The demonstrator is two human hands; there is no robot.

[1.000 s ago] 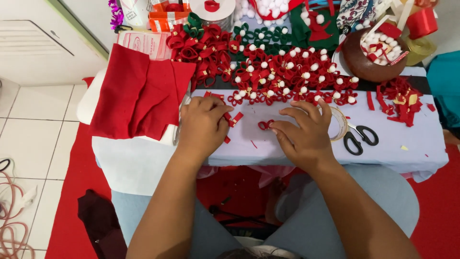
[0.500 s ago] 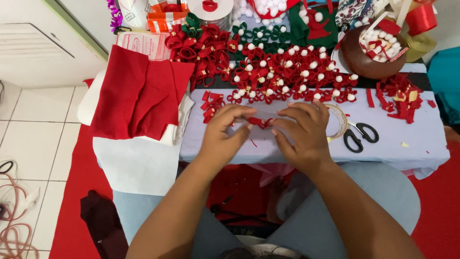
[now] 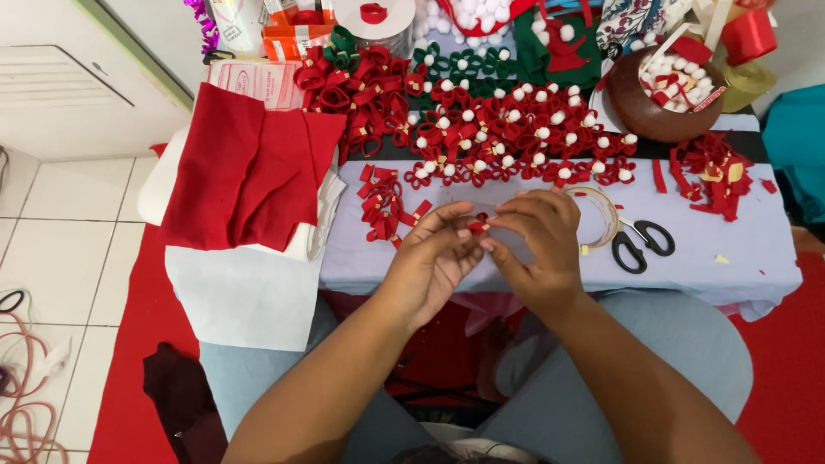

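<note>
Red felt, a tiny folded piece point(image 3: 475, 226), is pinched between the fingertips of both hands at the centre of the frame, lifted just above the pale lilac cloth point(image 3: 739, 262) that covers a low table. The left hand point(image 3: 430, 262) and right hand point(image 3: 537, 245) are both closed on it, fingertips meeting. A second ago the hands lay flat and apart on the cloth, pressing small red bits; half a second ago they drew together. Now the piece is off the surface and being shaped, so the folding of one more small bow seems under way.

Counted: one pair of black-handled scissors point(image 3: 640, 245) just right of the right hand, one clear tape roll point(image 3: 601, 215) touching it, one brown bowl point(image 3: 657, 99) of white pompoms at upper right, one stack of red felt sheets point(image 3: 245, 172) at left, one small heap of red strips point(image 3: 384, 202) beside the left hand. Finished red bows with white centres point(image 3: 507, 142) crowd the upper middle, too many and too overlapped to count exactly; several dozen.
</note>
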